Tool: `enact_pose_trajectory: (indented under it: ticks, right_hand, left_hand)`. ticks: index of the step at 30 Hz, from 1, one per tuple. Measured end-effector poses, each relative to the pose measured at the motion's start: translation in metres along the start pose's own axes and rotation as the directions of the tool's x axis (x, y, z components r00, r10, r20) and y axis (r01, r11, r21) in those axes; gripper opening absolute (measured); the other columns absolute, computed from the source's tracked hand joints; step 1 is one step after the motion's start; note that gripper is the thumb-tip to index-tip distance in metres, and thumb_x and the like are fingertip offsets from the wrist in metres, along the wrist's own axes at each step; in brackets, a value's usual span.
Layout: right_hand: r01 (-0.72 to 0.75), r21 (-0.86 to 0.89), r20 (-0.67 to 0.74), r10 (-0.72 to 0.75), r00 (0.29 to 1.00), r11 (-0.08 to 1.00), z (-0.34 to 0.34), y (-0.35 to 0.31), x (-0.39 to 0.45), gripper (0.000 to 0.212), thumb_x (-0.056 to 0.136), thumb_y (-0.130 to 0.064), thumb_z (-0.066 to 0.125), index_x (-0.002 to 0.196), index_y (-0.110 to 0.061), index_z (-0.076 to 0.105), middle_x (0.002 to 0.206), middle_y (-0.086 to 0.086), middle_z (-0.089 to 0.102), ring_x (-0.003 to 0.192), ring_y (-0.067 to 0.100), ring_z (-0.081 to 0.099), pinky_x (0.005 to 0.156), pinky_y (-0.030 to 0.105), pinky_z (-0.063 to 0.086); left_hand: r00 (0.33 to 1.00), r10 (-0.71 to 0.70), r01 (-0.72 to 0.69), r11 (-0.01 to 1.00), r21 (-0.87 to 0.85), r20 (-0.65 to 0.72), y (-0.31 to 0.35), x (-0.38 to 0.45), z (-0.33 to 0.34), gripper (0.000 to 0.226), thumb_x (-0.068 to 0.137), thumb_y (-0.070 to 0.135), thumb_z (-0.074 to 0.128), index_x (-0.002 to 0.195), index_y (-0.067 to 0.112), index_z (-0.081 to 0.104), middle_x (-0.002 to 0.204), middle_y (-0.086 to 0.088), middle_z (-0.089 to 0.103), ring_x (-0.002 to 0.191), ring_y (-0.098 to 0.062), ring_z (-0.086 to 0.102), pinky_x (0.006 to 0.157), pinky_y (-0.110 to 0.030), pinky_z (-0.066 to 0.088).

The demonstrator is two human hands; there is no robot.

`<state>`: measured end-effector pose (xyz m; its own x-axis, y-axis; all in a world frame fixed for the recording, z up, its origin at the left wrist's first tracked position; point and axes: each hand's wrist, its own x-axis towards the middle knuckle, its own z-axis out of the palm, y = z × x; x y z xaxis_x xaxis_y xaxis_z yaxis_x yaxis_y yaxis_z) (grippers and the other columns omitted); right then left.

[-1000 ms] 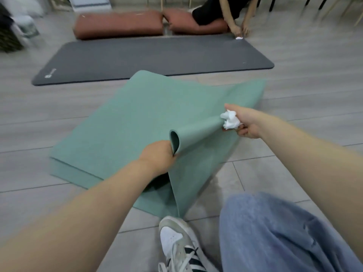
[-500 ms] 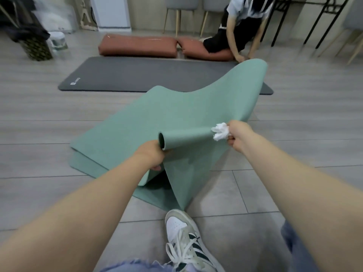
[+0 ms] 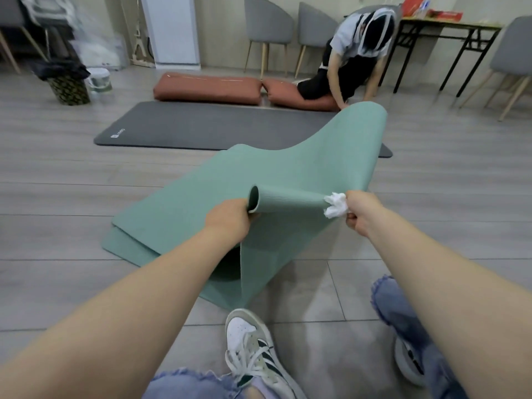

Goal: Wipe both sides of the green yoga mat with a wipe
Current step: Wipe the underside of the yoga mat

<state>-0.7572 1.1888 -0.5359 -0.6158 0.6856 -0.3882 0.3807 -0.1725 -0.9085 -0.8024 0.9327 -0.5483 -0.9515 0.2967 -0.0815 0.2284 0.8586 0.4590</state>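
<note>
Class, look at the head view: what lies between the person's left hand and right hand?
In the head view, the curled edge of the green yoga mat spans from the left hand to the right hand, with the white wipe bunched at the right hand.

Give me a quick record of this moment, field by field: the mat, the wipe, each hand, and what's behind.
green yoga mat: folded over on the floor, near end lifted and curled
wipe: white, crumpled, against the mat's lifted edge
left hand: grips the curled edge
right hand: pinches wipe and mat edge
behind: dark grey mat, two brown cushions, another person crouching
</note>
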Motion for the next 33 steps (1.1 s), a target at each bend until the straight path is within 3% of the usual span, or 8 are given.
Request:
enact_pose_trajectory:
  ticks: [3, 6, 9, 14, 19, 24, 29, 33]
  right_hand:
    - [-0.043, 0.022, -0.012, 0.044, 0.999, 0.999, -0.023, 0.017, 0.015, 0.027, 0.090, -0.001, 0.037, 0.068, -0.014, 0.045, 0.060, 0.006, 0.041, 0.044, 0.014, 0.029, 0.033, 0.005, 0.022]
    - [-0.075, 0.003, -0.023, 0.075, 0.997, 0.997, -0.049, 0.042, 0.032, 0.030, 0.093, -0.001, 0.037, 0.067, -0.014, 0.043, 0.056, 0.007, 0.042, 0.030, 0.010, 0.031, 0.033, 0.005, 0.021]
    - [-0.174, -0.070, 0.006, 0.175, 0.985, 0.982, -0.077, 0.065, 0.050, 0.029, 0.092, -0.006, 0.048, 0.064, -0.017, 0.046, 0.035, -0.001, 0.044, 0.021, 0.004, 0.027, 0.032, 0.005, 0.021]
    - [-0.313, -0.074, 0.157, 0.321, 0.934, 0.947, -0.085, 0.073, 0.056, 0.028, 0.088, -0.025, 0.055, 0.062, -0.022, 0.043, 0.036, -0.006, 0.043, 0.024, 0.003, 0.025, 0.030, 0.006, 0.016]
    - [-0.255, -0.097, 0.283, 0.272, 0.920, 0.962, -0.059, 0.046, 0.049, 0.028, 0.090, -0.026, 0.049, 0.063, -0.022, 0.042, 0.039, -0.003, 0.048, 0.025, 0.005, 0.022, 0.031, 0.009, 0.011]
    - [-0.183, 0.094, 0.178, 0.165, 0.970, 0.979, -0.046, 0.012, 0.047, 0.021, 0.085, -0.020, 0.043, 0.065, -0.022, 0.041, 0.039, -0.002, 0.039, 0.022, 0.007, 0.023, 0.033, 0.007, 0.016]
    - [-0.266, -0.064, 0.380, 0.270, 0.885, 0.962, -0.038, 0.038, 0.011, 0.024, 0.091, -0.028, 0.045, 0.070, -0.019, 0.047, 0.053, 0.005, 0.063, 0.028, 0.005, 0.021, 0.033, 0.009, 0.012]
    - [-0.252, -0.134, 0.338, 0.283, 0.898, 0.958, -0.014, 0.063, -0.002, 0.024, 0.088, -0.040, 0.053, 0.072, -0.023, 0.049, 0.050, 0.001, 0.056, 0.038, 0.008, 0.024, 0.033, 0.012, 0.014]
  left_hand:
    - [0.981, -0.073, 0.084, 0.995, -0.058, 0.181, 0.029, 0.010, 0.012, 0.016, 0.099, 0.023, 0.053, 0.092, 0.012, 0.060, 0.078, -0.005, 0.072, 0.068, -0.018, 0.071, 0.064, -0.029, 0.056]
    - [0.958, -0.070, 0.146, 0.953, -0.264, 0.277, 0.052, 0.008, 0.044, 0.018, 0.100, 0.016, 0.053, 0.111, 0.006, 0.064, 0.107, -0.011, 0.068, 0.088, -0.031, 0.072, 0.078, -0.038, 0.060]
    - [0.979, -0.005, 0.069, 0.949, -0.308, 0.205, 0.060, -0.002, 0.080, 0.019, 0.099, 0.021, 0.052, 0.102, 0.011, 0.068, 0.108, -0.014, 0.069, 0.103, -0.030, 0.064, 0.082, -0.031, 0.049]
    - [0.987, 0.145, -0.125, 0.965, -0.233, 0.074, 0.059, -0.013, 0.103, 0.019, 0.091, 0.007, 0.045, 0.095, 0.009, 0.063, 0.098, -0.012, 0.068, 0.095, -0.032, 0.061, 0.074, -0.033, 0.044]
    - [0.978, 0.180, -0.194, 0.971, -0.139, -0.104, 0.044, 0.010, 0.081, 0.028, 0.093, 0.005, 0.046, 0.112, 0.010, 0.066, 0.115, -0.016, 0.068, 0.109, -0.034, 0.061, 0.086, -0.035, 0.045]
    - [0.898, 0.399, -0.406, 0.914, -0.001, -0.184, 0.056, 0.044, 0.022, 0.011, 0.089, 0.002, 0.049, 0.087, 0.009, 0.057, 0.097, -0.014, 0.064, 0.093, -0.033, 0.058, 0.071, -0.035, 0.039]
    - [0.932, 0.351, -0.355, 0.934, -0.033, -0.085, 0.029, 0.016, -0.005, 0.013, 0.087, 0.013, 0.053, 0.073, 0.015, 0.052, 0.081, -0.007, 0.061, 0.080, -0.029, 0.057, 0.068, -0.037, 0.042]
    - [0.977, 0.208, -0.211, 0.971, -0.116, -0.043, -0.038, -0.027, 0.011, 0.027, 0.074, 0.033, 0.049, 0.083, 0.013, 0.064, 0.090, -0.005, 0.068, 0.089, -0.025, 0.062, 0.078, -0.037, 0.048]
